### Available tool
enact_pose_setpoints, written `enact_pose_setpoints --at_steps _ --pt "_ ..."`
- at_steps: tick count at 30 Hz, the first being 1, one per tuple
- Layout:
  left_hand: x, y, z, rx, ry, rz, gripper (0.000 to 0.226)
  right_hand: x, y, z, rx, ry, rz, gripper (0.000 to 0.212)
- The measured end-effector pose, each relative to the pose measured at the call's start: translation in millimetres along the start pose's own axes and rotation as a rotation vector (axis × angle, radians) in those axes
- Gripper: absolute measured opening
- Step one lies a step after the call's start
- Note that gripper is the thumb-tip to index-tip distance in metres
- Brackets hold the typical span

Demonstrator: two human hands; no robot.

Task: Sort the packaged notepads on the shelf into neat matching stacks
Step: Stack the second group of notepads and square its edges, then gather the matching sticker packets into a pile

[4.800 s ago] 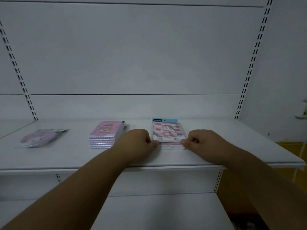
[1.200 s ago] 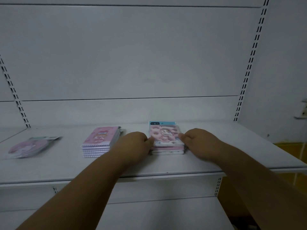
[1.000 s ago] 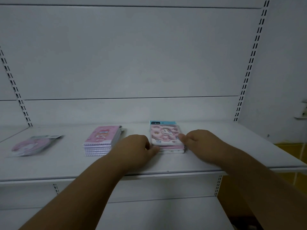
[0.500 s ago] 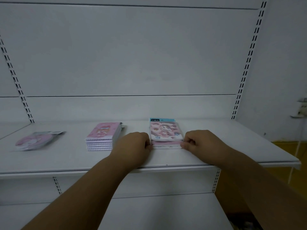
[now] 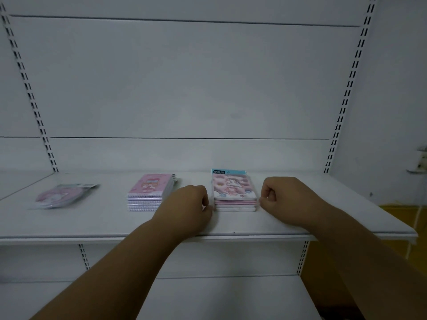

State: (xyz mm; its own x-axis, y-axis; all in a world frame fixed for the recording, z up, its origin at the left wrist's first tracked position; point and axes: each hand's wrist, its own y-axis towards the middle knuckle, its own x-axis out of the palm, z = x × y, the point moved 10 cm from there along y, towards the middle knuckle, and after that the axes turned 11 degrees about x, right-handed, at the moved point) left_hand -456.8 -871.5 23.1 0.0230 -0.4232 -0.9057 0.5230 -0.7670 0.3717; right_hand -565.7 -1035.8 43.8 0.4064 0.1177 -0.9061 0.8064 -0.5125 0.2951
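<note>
A stack of packaged notepads [image 5: 233, 192] with a pink cartoon cover and a blue header lies flat on the white shelf [image 5: 300, 227]. My left hand [image 5: 188, 204] rests curled on the shelf just left of that stack, fingertips by its lower corner. My right hand [image 5: 283, 196] is curled just right of it, with a small gap. Neither hand holds anything. Further left sits a stack of pink spiral notepads [image 5: 150, 192]. A round pink packaged item [image 5: 62, 196] lies alone at the far left.
The shelf's back panel is plain white, with slotted uprights at left [image 5: 34, 105] and right [image 5: 346, 88]. A lower shelf [image 5: 219, 296] shows beneath my arms. A yellow floor area [image 5: 406, 218] lies at the right, past the shelf end.
Both hands have drawn slightly away from the sides of the blue-header stack, which stays squared up. The view shifted a little; the other stacks have not moved.
</note>
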Motion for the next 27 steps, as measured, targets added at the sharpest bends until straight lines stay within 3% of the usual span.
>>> enact_pose_setpoints --at_steps 6,11,20,24,27 --pt "-46 -27 -12 0.063 0.043 0.122 0.017 -30 -8 -100 -0.161 0.128 0.186 0.009" --pt "-78 -65 -77 0.017 0.090 0.155 0.017 -18 -12 -204 -0.267 0.184 0.238 0.024" --pt "-128 -134 -233 -0.014 0.151 0.184 0.019 64 -6 -372 -0.279 0.171 0.175 0.026" --pt "-147 -144 -284 -0.022 0.196 0.197 0.023 97 5 -405 -0.189 0.166 0.119 0.025" --pt "-147 -141 -324 -0.125 0.198 0.107 0.040 126 14 -405 -0.082 0.100 0.018 0.030"
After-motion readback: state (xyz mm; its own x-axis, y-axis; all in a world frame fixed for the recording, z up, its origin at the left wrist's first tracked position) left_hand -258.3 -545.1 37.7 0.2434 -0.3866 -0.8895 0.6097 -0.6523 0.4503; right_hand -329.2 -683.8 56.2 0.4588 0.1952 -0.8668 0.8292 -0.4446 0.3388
